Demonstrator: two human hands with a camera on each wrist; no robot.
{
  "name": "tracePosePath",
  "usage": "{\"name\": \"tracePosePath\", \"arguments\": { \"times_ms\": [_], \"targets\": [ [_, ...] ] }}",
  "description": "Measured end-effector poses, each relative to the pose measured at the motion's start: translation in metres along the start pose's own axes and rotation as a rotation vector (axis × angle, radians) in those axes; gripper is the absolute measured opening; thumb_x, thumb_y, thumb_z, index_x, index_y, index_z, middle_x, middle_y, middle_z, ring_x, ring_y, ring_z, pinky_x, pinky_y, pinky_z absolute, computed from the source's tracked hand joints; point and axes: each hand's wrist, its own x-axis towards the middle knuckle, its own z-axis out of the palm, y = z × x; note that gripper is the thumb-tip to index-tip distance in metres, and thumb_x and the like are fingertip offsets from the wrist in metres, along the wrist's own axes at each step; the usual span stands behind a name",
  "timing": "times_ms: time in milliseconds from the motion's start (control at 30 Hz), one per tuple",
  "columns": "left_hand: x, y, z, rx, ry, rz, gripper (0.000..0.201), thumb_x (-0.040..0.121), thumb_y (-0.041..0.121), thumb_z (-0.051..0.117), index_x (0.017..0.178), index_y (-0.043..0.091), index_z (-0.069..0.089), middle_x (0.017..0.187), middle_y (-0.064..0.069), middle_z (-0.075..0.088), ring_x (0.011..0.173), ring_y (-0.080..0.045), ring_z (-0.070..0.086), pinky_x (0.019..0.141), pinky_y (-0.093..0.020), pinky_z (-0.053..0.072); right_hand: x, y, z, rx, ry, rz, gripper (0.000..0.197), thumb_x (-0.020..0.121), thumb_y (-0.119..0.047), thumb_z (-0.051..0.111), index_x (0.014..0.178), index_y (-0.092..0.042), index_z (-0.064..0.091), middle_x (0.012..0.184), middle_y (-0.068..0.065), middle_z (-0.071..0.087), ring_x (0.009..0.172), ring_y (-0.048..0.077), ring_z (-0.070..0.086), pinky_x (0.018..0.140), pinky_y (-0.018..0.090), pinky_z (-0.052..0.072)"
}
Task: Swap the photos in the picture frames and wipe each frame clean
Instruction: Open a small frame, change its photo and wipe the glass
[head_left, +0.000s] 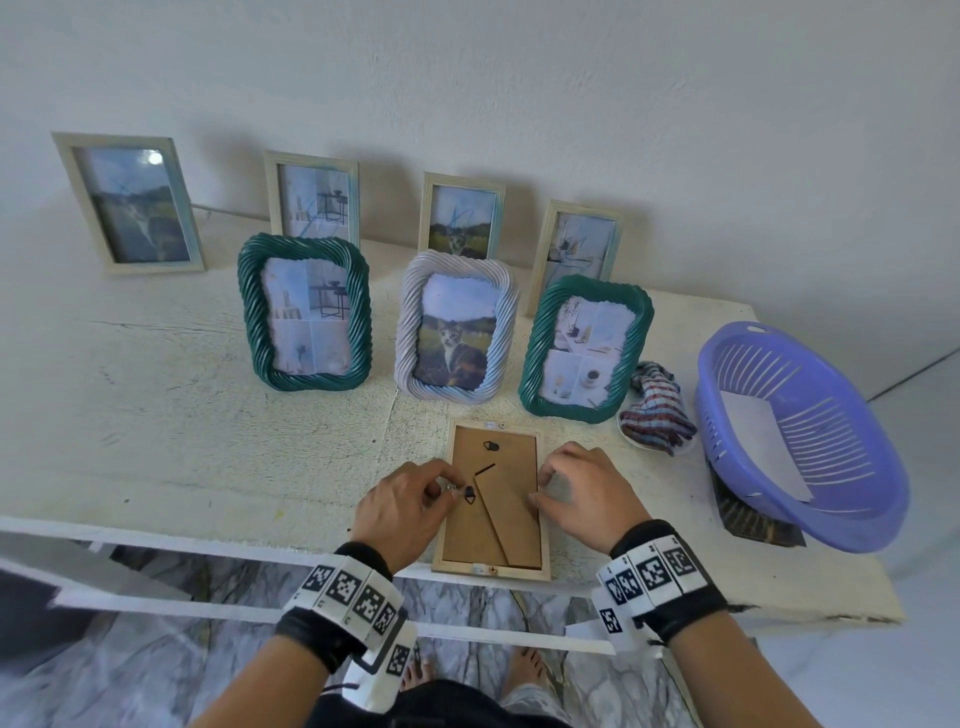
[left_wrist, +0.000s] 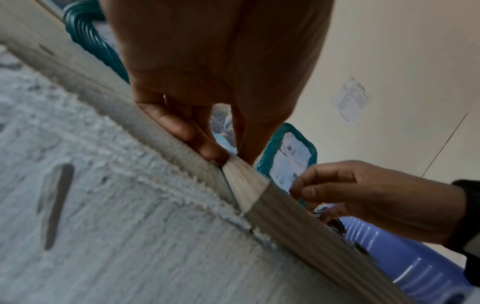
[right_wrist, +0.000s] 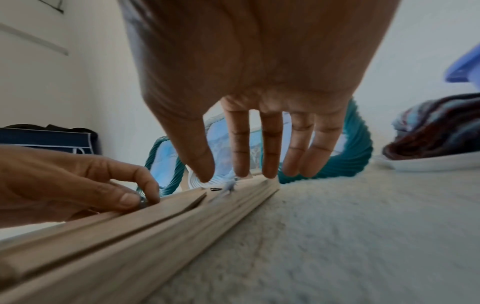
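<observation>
A pale wooden picture frame (head_left: 467, 540) lies face down at the table's front edge, its brown backing board and folded stand leg facing up. My left hand (head_left: 445, 486) is at the frame's left rail, thumb and forefinger pinching a small metal retaining tab (right_wrist: 141, 200). My right hand (head_left: 545, 486) is at the right rail, its straight fingers (right_wrist: 270, 164) touching the frame's edge (right_wrist: 259, 185). The left wrist view shows the frame's outer rail (left_wrist: 246, 185) under my left fingertips (left_wrist: 213, 152). A striped cloth (head_left: 654, 415) lies bunched on a small white plate to the right.
Three twisted-rim frames stand behind: green (head_left: 253, 322), white (head_left: 408, 332), green (head_left: 535, 364). Several pale wooden frames (head_left: 67, 171) lean on the wall. A purple basket (head_left: 841, 431) holding a white sheet sits at the right, over a dark print (head_left: 748, 519). The face-down frame slightly overhangs the table edge.
</observation>
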Motion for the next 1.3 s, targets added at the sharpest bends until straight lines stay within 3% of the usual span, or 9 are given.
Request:
{"name": "tracePosePath", "arguments": {
  "times_ms": [133, 300, 567, 833, 967, 1100, 1167, 1233, 1300],
  "targets": [
    [0.001, -0.002, 0.001, 0.008, -0.006, -0.004, 0.009, 0.092, 0.045, 0.056, 0.098, 0.042, 0.062, 0.084, 0.014, 0.058, 0.077, -0.004, 0.057, 0.063, -0.023, 0.041, 0.019, -0.019, -0.006, -0.07, 0.031, -0.046, 0.037, 0.089, -0.038, 0.057, 0.122, -0.021, 0.055, 0.117, -0.002, 0.052, 0.108, 0.019, 0.046, 0.086, 0.03, 0.044],
    [0.001, -0.003, 0.002, 0.001, -0.005, -0.003, 0.008, 0.092, 0.045, 0.056, 0.097, 0.043, 0.062, 0.083, 0.013, 0.058, 0.077, -0.005, 0.058, 0.067, -0.025, 0.046, 0.046, -0.037, -0.009, -0.157, -0.096, -0.072, 0.052, 0.096, -0.031, 0.047, 0.146, -0.025, 0.035, 0.125, 0.005, 0.046, 0.113, 0.026, 0.043, 0.091, 0.036, 0.043],
    [-0.001, -0.003, 0.004, -0.009, 0.013, 0.01, 0.009, 0.092, 0.046, 0.055, 0.096, 0.042, 0.062, 0.081, 0.013, 0.058, 0.075, -0.004, 0.058, 0.066, -0.026, 0.047, 0.054, -0.035, -0.009, -0.257, -0.163, -0.113, 0.053, 0.094, -0.021, 0.045, 0.145, -0.033, 0.037, 0.12, 0.004, 0.041, 0.104, 0.023, 0.04, 0.087, 0.036, 0.045],
    [0.0, -0.005, 0.005, 0.005, 0.016, 0.005, 0.011, 0.092, 0.048, 0.054, 0.097, 0.042, 0.062, 0.082, 0.014, 0.057, 0.075, -0.004, 0.057, 0.065, -0.025, 0.046, 0.054, -0.024, -0.013, -0.258, -0.174, -0.219, 0.046, 0.093, -0.014, 0.046, 0.136, -0.028, 0.053, 0.112, 0.001, 0.047, 0.092, 0.02, 0.04, 0.077, 0.025, 0.029],
    [-0.001, -0.004, 0.004, 0.0, 0.018, 0.005, 0.01, 0.092, 0.048, 0.055, 0.097, 0.042, 0.062, 0.083, 0.014, 0.058, 0.074, -0.004, 0.057, 0.062, -0.023, 0.043, 0.053, -0.022, -0.014, -0.223, -0.162, -0.221, 0.044, 0.092, -0.013, 0.047, 0.132, -0.027, 0.058, 0.11, 0.0, 0.049, 0.093, 0.023, 0.046, 0.08, 0.03, 0.038],
    [-0.001, -0.003, 0.002, -0.007, 0.016, 0.014, 0.012, 0.092, 0.048, 0.056, 0.099, 0.042, 0.063, 0.083, 0.013, 0.058, 0.073, 0.001, 0.055, 0.058, -0.019, 0.037, 0.042, -0.02, -0.015, -0.145, -0.133, -0.207, 0.053, 0.095, -0.027, 0.047, 0.146, -0.033, 0.036, 0.111, -0.001, 0.049, 0.095, 0.016, 0.044, 0.082, 0.026, 0.032],
    [-0.001, -0.003, 0.002, -0.011, 0.021, 0.013, 0.013, 0.092, 0.05, 0.055, 0.099, 0.042, 0.062, 0.082, 0.014, 0.058, 0.073, 0.002, 0.055, 0.059, -0.02, 0.038, 0.029, -0.021, -0.011, -0.05, -0.115, -0.153, 0.064, 0.093, -0.042, 0.048, 0.15, -0.035, 0.021, 0.125, 0.002, 0.047, 0.114, 0.02, 0.044, 0.092, 0.03, 0.037],
    [-0.001, -0.004, 0.002, -0.016, 0.025, 0.01, 0.013, 0.091, 0.051, 0.056, 0.099, 0.042, 0.061, 0.081, 0.014, 0.058, 0.073, 0.002, 0.055, 0.06, -0.021, 0.041, 0.011, -0.025, -0.005, -0.009, -0.152, -0.08, 0.077, 0.087, -0.057, 0.05, 0.151, -0.039, 0.01, 0.15, 0.005, 0.028, 0.139, 0.024, 0.025, 0.108, 0.042, 0.034],
    [-0.001, -0.003, 0.001, -0.016, 0.027, 0.012, 0.014, 0.09, 0.052, 0.057, 0.099, 0.042, 0.06, 0.08, 0.015, 0.058, 0.073, 0.002, 0.056, 0.06, -0.021, 0.042, -0.008, -0.034, 0.001, 0.004, -0.22, -0.022, 0.093, 0.078, -0.07, 0.052, 0.15, -0.044, -0.001, 0.161, 0.003, 0.003, 0.147, 0.02, 0.001, 0.114, 0.049, 0.026]
  ]
}}
